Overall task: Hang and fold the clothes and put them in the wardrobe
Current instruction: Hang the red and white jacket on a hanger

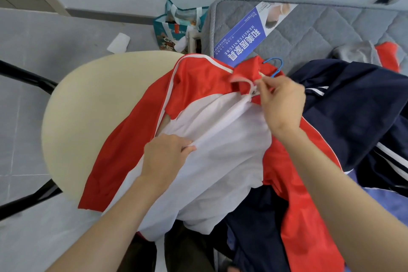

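The red-and-white jacket (198, 99), on a blue hanger (274, 66), lies across the cream chair (88, 106) and the mattress (309, 35). The left hand (164, 157) grips its white front; the right hand (280, 104) pinches probably the zipper (254, 93)

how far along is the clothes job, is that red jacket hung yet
Done: the red and white jacket looks already on the blue hanger, whose hook shows past the collar. In hand: the right hand pinches the zip near the collar while the left hand grips the white front. Left: navy clothes lie unfolded on the mattress; putting away comes after.
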Tool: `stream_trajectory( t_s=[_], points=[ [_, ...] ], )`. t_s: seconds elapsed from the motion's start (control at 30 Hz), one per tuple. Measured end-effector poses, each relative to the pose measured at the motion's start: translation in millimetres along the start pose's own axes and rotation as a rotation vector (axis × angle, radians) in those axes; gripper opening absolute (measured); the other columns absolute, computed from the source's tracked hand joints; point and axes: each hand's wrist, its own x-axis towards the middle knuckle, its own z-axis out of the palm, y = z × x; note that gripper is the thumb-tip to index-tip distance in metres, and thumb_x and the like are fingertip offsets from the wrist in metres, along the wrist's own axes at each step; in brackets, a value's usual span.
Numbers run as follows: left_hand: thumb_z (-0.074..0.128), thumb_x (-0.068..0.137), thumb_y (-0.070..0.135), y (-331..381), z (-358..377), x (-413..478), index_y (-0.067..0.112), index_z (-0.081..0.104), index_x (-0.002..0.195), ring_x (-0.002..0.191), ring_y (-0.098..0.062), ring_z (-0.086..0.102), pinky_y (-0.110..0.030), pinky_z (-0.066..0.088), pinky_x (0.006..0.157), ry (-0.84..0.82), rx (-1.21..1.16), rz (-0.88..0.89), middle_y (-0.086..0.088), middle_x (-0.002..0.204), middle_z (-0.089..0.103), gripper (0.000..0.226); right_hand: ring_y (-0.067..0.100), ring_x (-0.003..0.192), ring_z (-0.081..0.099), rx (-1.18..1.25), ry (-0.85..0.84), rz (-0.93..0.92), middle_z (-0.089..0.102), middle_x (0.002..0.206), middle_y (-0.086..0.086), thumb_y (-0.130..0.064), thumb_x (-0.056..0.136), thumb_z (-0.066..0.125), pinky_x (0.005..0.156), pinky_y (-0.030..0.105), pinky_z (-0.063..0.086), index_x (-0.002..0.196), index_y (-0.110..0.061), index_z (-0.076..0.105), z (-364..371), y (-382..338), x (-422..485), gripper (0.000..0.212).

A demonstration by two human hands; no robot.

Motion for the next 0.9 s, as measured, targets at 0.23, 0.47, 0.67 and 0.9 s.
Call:
stream_trajectory(
  t_s=[0.23,0.47,0.67,0.9],
  points=[
    [0.047,0.093,0.052,6.9,0.3,16.1,0.027,0.061,0.104,0.088,-0.015,0.060,-0.030,0.046,0.076,-0.175,-0.058,-0.054,0.008,0.093,0.066,0.031,0.000,0.048,0.045,0.223,-0.294,0.181,0.052,0.045,-0.018,-0.036,0.095,0.053,0.052,0.013,0.033,0.073,-0.031,0.071,-7.1,16.6,28.7,0.029],
    [0.043,0.099,0.036,51.6,6.8,60.3,0.024,0.050,0.130,0.105,-0.022,0.058,-0.035,0.045,0.080,-0.117,-0.134,0.047,0.000,0.116,0.061,0.034,0.025,0.116,0.053,0.229,-0.182,0.508,0.061,0.122,0.006,-0.022,0.097,0.043,0.084,0.026,0.034,0.121,-0.011,0.055,24.3,47.4,48.6,0.029],
    [0.038,0.101,0.022,43.2,22.5,70.6,0.027,0.056,0.128,0.100,-0.026,0.060,-0.035,0.048,0.083,-0.343,-0.103,0.069,-0.004,0.110,0.067,0.033,0.036,0.118,0.052,0.081,-0.497,0.619,0.056,0.129,0.018,-0.045,0.090,0.057,0.085,0.034,0.039,0.127,-0.002,0.048,53.2,66.1,52.1,0.057],
    [0.042,0.100,0.033,29.1,15.6,58.0,0.024,0.049,0.138,0.126,-0.016,0.049,-0.022,0.036,0.098,-0.456,-0.462,0.023,0.008,0.139,0.052,0.039,0.029,0.095,0.063,0.255,-0.293,0.428,0.070,0.098,0.006,-0.038,0.087,0.058,0.081,0.037,0.049,0.094,-0.018,0.065,22.7,43.4,28.4,0.023]
  ],
)
